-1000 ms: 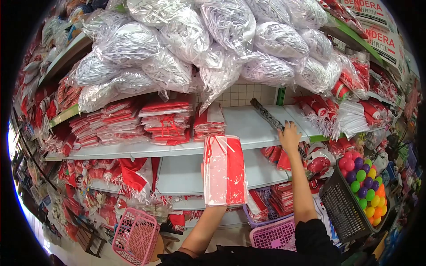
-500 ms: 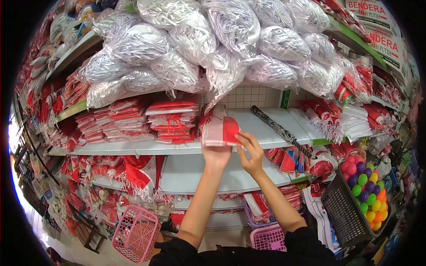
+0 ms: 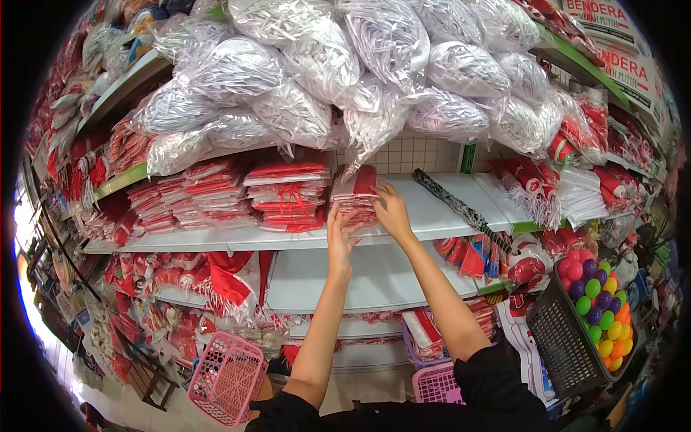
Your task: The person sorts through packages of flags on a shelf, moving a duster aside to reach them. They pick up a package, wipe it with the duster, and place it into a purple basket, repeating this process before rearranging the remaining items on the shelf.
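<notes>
A small stack of plastic-wrapped, folded red-and-white flags [image 3: 355, 189] lies on the shelf [image 3: 302, 239] in front of me. At its front left edge is my left hand [image 3: 340, 241], fingers spread and holding nothing. My right hand [image 3: 392, 214] rests against the stack's right side with its fingers stretched out. Directly left of this stack stands a taller pile of similar red packets [image 3: 286, 189], with a red ribbon showing on its front.
Clear bags of white strips [image 3: 389, 43] bulge over the shelf from above. A black-and-silver wrapped stick [image 3: 461, 209] lies diagonally to the right. Below are a pink basket [image 3: 227, 378] and a dark crate [image 3: 558, 338] of colourful balls.
The red-and-white flag packet that lay on my left hand now rests on the stack. My left hand has come away with its fingers apart, and my right hand has moved up to the stack's side.
</notes>
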The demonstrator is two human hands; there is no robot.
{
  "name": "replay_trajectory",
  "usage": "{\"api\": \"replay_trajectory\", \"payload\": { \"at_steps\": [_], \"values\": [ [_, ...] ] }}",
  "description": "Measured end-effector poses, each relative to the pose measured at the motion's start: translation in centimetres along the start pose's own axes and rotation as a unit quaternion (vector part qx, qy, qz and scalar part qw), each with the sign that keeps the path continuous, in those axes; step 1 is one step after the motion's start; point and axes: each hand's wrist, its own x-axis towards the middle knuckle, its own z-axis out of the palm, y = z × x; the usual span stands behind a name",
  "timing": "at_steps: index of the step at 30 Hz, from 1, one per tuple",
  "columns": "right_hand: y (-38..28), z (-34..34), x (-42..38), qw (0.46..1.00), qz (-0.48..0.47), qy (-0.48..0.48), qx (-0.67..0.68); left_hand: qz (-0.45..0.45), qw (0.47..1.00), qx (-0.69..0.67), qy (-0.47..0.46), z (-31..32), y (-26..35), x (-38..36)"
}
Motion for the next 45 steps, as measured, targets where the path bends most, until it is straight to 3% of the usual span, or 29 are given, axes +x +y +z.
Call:
{"api": "replay_trajectory", "payload": {
  "at_steps": [2, 8, 11, 13, 16, 18, 22, 25, 27, 29, 32, 33, 36, 37, 40, 41, 43, 45],
  "values": [
    [0.9, 0.0, -0.7, 1.0, 0.021, -0.013, 0.014, -0.005, 1.0, -0.006, -0.001, -0.2, -0.4, 0.1],
    [-0.5, -4.7, -7.3, 0.992, 0.079, 0.084, 0.054, -0.031, 0.999, -0.005, -0.01, 1.2, -4.2, -2.6],
    [2.6, -7.1, -14.8, 0.977, 0.172, 0.129, -0.001, -0.13, 0.99, -0.015, -0.047, 2.0, -9.8, -4.6],
    [6.8, -7.9, -21.6, 0.945, 0.288, 0.154, -0.025, -0.203, 0.977, -0.01, -0.064, 1.9, -15.0, -6.4],
    [13.4, -8.5, -33.5, 0.903, 0.372, 0.209, -0.055, -0.342, 0.937, 0.022, -0.071, 1.5, -22.6, -9.6],
    [14.3, -9.7, -38.9, 0.871, 0.445, 0.14, -0.155, -0.414, 0.906, 0.032, -0.082, 0.9, -27.8, -12.3],
    [18.3, -9.3, -48.1, 0.833, 0.53, 0.07, -0.143, -0.524, 0.844, 0.037, -0.108, -0.8, -37.3, -17.1],
    [21.3, -8.1, -52.4, 0.834, 0.522, 0.051, -0.169, -0.482, 0.86, 0.143, -0.088, -2.0, -42.6, -20.2],
    [23.4, -7.3, -53.9, 0.84, 0.499, 0.045, -0.21, -0.317, 0.895, 0.282, -0.135, -3.8, -46.3, -21.4],
    [24.3, -6.6, -53.2, 0.844, 0.474, 0.025, -0.251, -0.256, 0.899, 0.325, -0.147, -5.7, -49.1, -22.0],
    [24.2, -6.4, -50.6, 0.792, 0.551, -0.076, -0.251, -0.371, 0.891, 0.239, -0.107, -5.7, -50.6, -20.8],
    [24.3, -6.4, -50.6, 0.779, 0.585, -0.099, -0.203, -0.431, 0.875, 0.198, -0.092, -4.0, -48.1, -19.5],
    [23.8, -5.5, -51.9, 0.832, 0.486, -0.06, -0.26, -0.493, 0.854, 0.147, -0.076, -2.9, -46.8, -19.5],
    [23.3, -5.3, -51.8, 0.854, 0.417, -0.03, -0.309, -0.494, 0.854, 0.142, -0.077, -3.0, -47.1, -19.7],
    [21.7, -5.6, -51.4, 0.868, 0.372, -0.021, -0.329, -0.28, 0.922, 0.244, -0.105, -4.0, -48.9, -21.4],
    [20.6, -6.0, -50.8, 0.854, 0.469, 0.003, -0.226, -0.299, 0.925, 0.217, -0.092, -4.1, -49.0, -21.7],
    [17.9, -6.8, -49.2, 0.772, 0.633, 0.052, -0.008, -0.335, 0.926, 0.162, -0.066, -3.3, -47.3, -21.2],
    [16.6, -7.2, -49.4, 0.766, 0.617, 0.13, 0.122, -0.427, 0.902, 0.056, 0.006, -2.4, -46.0, -20.7]
  ]
}}
